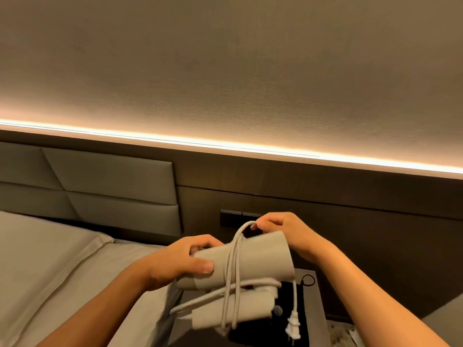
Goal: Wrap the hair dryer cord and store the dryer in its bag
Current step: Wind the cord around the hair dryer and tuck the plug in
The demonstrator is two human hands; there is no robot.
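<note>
A pale grey folding hair dryer (260,261) is held in the air over the nightstand. My left hand (180,261) grips the narrow end of its barrel. Several loops of the white cord (231,279) run around the barrel and the folded handle below. My right hand (283,229) pinches the top of a cord loop just above the barrel. The plug (292,326) dangles at the lower right. A black bag (290,296) with a drawstring lies on the nightstand under the dryer, mostly hidden.
A dark nightstand (318,319) stands beside the bed (50,266) with grey sheets at left. A padded headboard (105,186), a dark wall panel with a switch plate (231,217) and a lit strip lie behind.
</note>
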